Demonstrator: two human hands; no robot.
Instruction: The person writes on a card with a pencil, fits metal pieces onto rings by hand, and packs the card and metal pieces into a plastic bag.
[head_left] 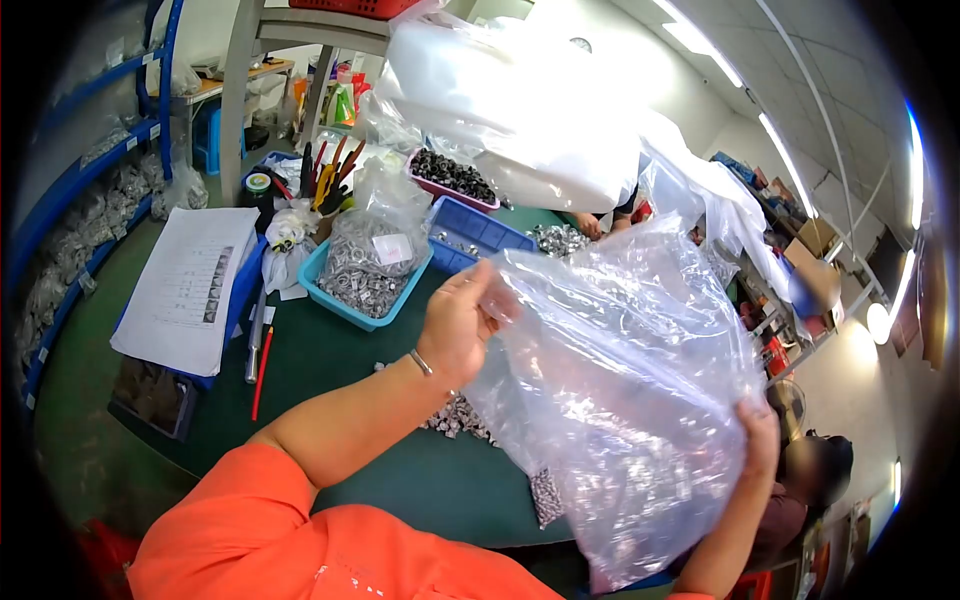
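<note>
A large clear plastic bag (620, 380) is stretched out in front of me, above the green table. My left hand (460, 325) is closed on its upper left edge, fingers pinched together. At the bag's right side, my right hand (757, 435) grips the other edge. The bag looks flat and see-through. Under it and beside my left forearm lies a pile of small metal parts (458, 415), partly hidden. A small packet of similar parts (545, 498) shows near the table's front edge.
Beyond my left hand stand a light blue tray (372, 322) with bagged metal rings, a blue bin (470, 228) and a pink-rimmed tray of dark parts (452, 180). Left are paper sheets (190, 290) and a red pencil (262, 375). Other people sit across and at right.
</note>
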